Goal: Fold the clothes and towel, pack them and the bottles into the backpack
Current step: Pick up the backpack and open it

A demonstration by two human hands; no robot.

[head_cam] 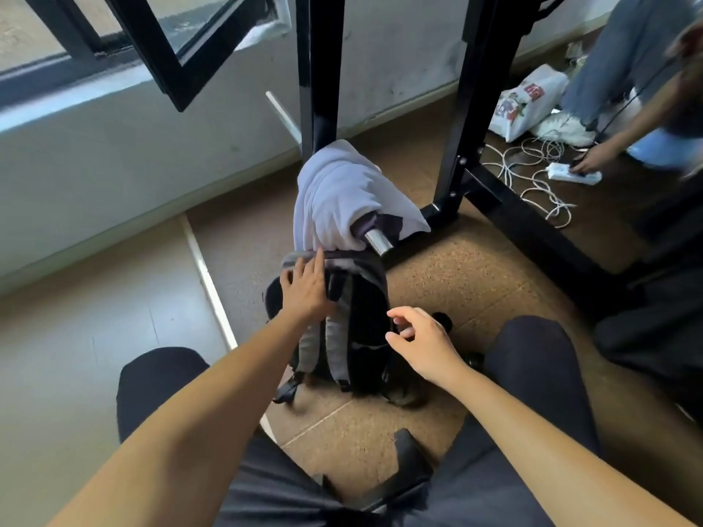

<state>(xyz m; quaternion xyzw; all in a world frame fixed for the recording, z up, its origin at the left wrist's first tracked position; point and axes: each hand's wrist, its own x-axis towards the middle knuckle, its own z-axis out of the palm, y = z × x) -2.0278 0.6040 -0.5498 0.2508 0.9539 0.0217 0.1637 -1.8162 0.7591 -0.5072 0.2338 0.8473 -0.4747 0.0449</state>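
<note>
The backpack [361,317] stands upright on the brown floor [475,283] between your knees, black with grey trim. Its grey shoulder straps [338,348] face you. Your left hand [306,289] lies flat on its upper left corner, fingers straight and slightly spread, gripping nothing. The longest fingertip reaches the lower edge of the cloth above, though you cannot tell from here whether it touches.

Your right hand [422,340] hovers just beside the backpack's right side, about halfway down. Its fingers are loosely curled, the thumb and forefinger are apart, and nothing is held between them. A small dark round object [443,321] shows just past its knuckles, too hidden to name.

A pale lilac-grey garment [342,195] is draped unfolded over a chrome bar [378,241] directly behind the backpack's top. The bar's bare end pokes out on the right, and a dark patch of cloth shows under the hem there. The bar belongs to a black metal frame [479,108] whose uprights rise behind it and whose foot runs along the floor to the right.

An open black-framed window [171,43] leans in at the upper left. At the far right, another person's hand [593,159] rests on a white power strip [570,173] among loose white cables [540,192]. A printed plastic bag [528,100] and a white sneaker [567,127] lie nearby. No bottles or towel can be made out in this view.
</note>
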